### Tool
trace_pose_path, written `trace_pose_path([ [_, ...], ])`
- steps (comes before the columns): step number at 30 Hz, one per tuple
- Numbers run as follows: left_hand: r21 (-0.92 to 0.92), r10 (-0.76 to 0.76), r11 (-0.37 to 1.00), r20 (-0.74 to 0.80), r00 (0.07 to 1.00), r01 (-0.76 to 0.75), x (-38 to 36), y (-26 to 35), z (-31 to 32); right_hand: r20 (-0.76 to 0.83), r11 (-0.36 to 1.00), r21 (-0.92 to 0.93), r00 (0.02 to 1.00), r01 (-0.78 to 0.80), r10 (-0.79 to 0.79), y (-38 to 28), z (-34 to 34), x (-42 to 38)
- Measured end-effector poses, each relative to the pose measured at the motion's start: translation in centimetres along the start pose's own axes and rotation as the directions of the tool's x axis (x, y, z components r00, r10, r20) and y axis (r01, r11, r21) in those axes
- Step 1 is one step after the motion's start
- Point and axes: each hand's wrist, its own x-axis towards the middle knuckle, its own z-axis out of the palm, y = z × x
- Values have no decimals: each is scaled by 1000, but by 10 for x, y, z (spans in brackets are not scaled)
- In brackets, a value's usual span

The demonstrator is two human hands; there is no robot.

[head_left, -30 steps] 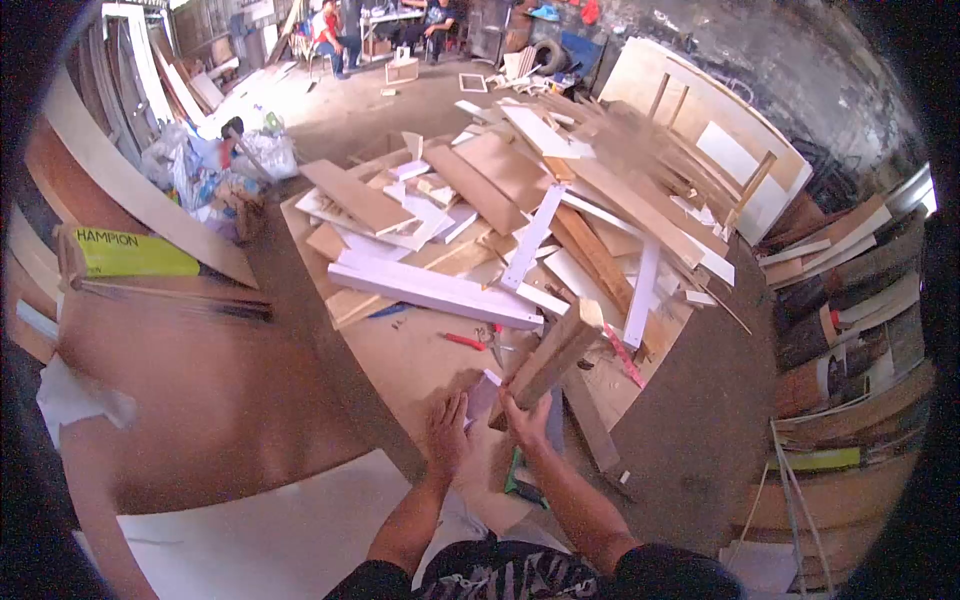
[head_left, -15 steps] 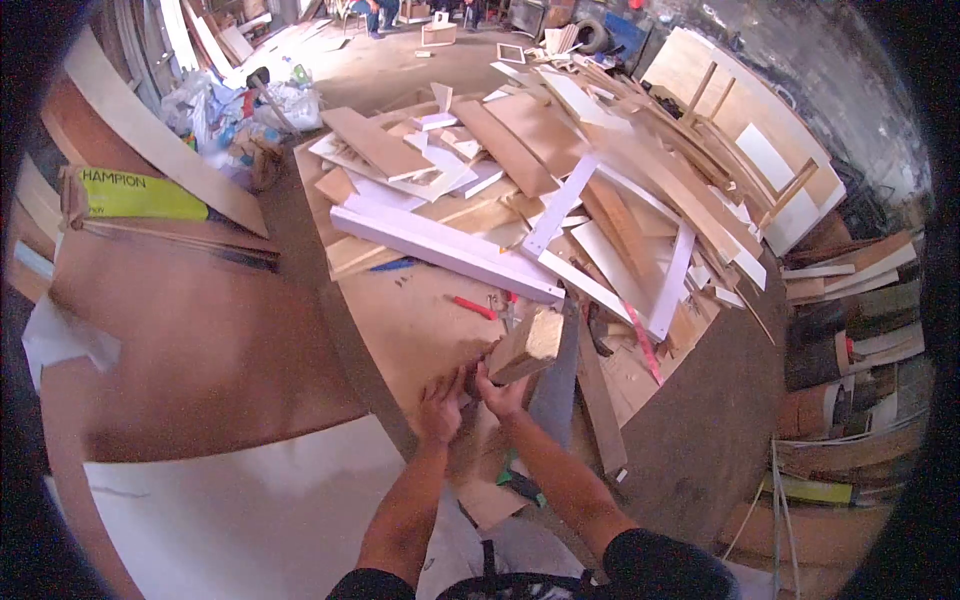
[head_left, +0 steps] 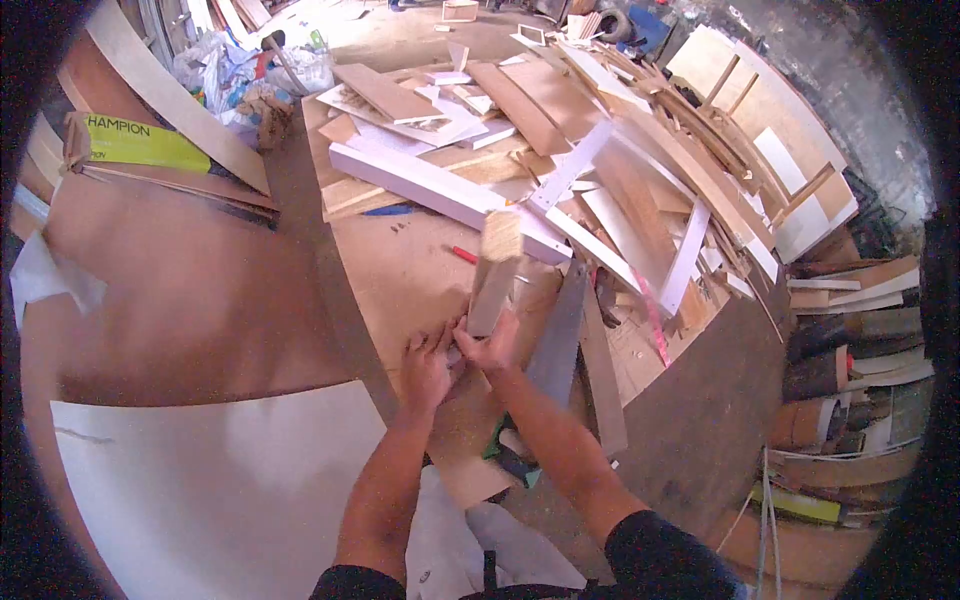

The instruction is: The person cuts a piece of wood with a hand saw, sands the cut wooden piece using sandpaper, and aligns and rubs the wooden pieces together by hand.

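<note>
Over the tabletop (head_left: 385, 270), the right hand (head_left: 490, 347) grips a wooden block (head_left: 494, 278); the left hand (head_left: 427, 372) curls alongside, hold unclear.

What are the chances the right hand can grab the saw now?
Probably not: the right hand seems to hold a wooden block, though the saw lies close, partly hidden by the forearm.

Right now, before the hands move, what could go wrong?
The wood block in the right hand could slip and pinch the left hand close beside it. The right forearm crosses over the saw, so a sideways shift might brush its blade. Swinging the block forward might knock the lilac beam and unsettle the loosely heaped boards.
</note>
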Motion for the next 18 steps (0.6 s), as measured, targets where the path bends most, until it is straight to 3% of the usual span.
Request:
trace_pose_path([
  [1,-20,24,999,-38,999,-25,1,-1,4,73,995,86,996,-52,46,2,0,3],
  [5,-67,0,998,-58,998,-4,-2,-9,14,4,983,136,992,-127,127,11,11,-11],
  [6,33,33,999,-105,994,-30,-1,-13,23,14,982,133,991,-136,136,11,8,-10],
  [8,120,48,992,-104,993,-35,-5,-12,26,-59,995,21,994,95,-93,7,-3,-4],
  [9,11,29,1000,-98,995,-28,0,-6,13,-46,857,491,978,-157,205,7,-1,-3],
  [11,-105,-11,995,-87,996,2,1,-4,11,103,462,819,878,-341,467,1,1,10],
  [12,-59,29,998,-137,990,-38,0,-5,13,-163,828,553,963,-90,213,-11,-3,20],
  [13,-7,76,997,-191,979,-79,0,-5,13,-294,969,145,944,199,-150,-15,-5,27],
  [14,-9,68,997,-191,979,-71,-1,-4,11,-286,969,147,946,199,-151,-14,-6,27],
  [16,-4,63,998,-134,989,-64,1,-3,4,-277,956,288,960,46,37,-9,-3,29],
  [18,-46,43,998,-155,987,-50,0,-4,10,-248,962,272,968,30,40,-8,5,19],
])
